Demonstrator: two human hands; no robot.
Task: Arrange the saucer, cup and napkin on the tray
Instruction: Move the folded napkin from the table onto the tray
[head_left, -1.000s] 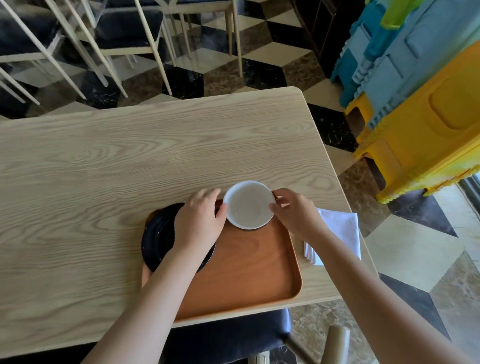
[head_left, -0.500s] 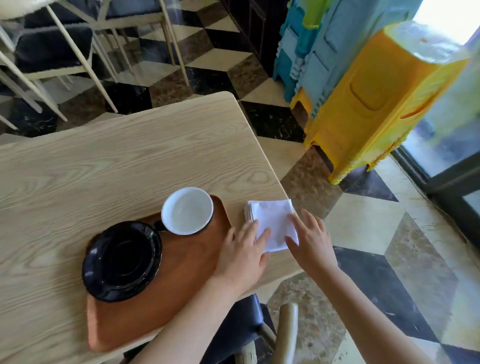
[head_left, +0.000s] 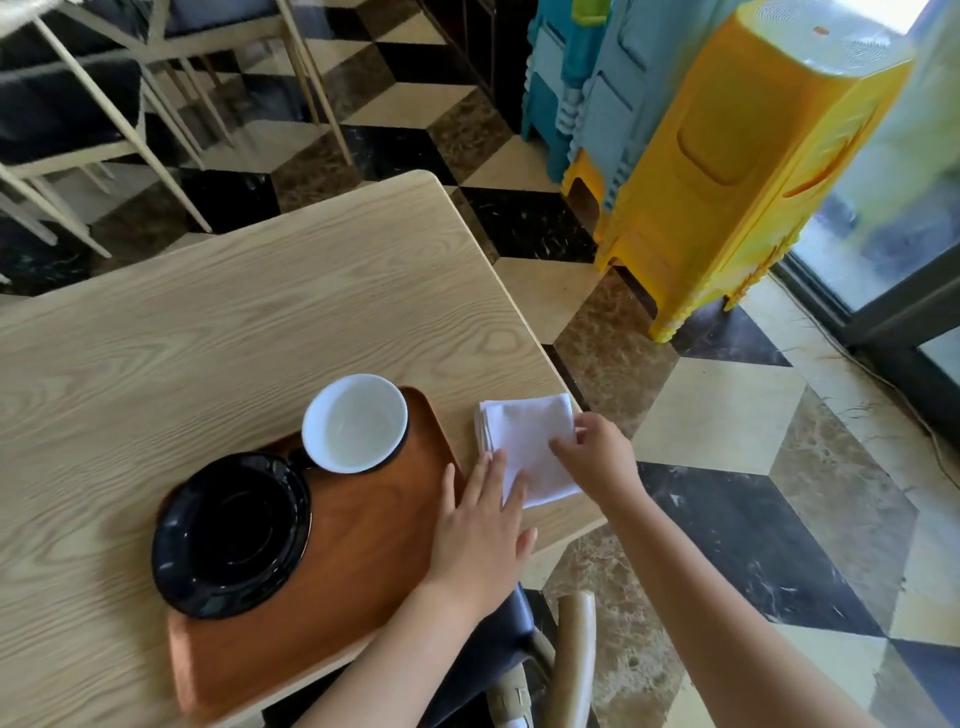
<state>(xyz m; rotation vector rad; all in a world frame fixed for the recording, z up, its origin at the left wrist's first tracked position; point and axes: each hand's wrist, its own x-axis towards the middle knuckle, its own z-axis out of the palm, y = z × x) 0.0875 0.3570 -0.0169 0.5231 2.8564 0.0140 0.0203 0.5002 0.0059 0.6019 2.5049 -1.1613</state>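
The left hand (head_left: 480, 525) lies flat with fingers spread, its fingertips pressing the near edge of the folded white cloth napkin (head_left: 527, 444). The right hand (head_left: 597, 452) pinches the napkin's right edge between thumb and fingers. The napkin rests on the pale wood-grain surface (head_left: 208, 332), just beside the brown wooden tray (head_left: 363, 535), at its 3 o'clock. On the tray, the white round cup (head_left: 355, 423) with a dark outside stands at 12 o'clock, touching the glossy black saucer (head_left: 231, 535) at 9 o'clock.
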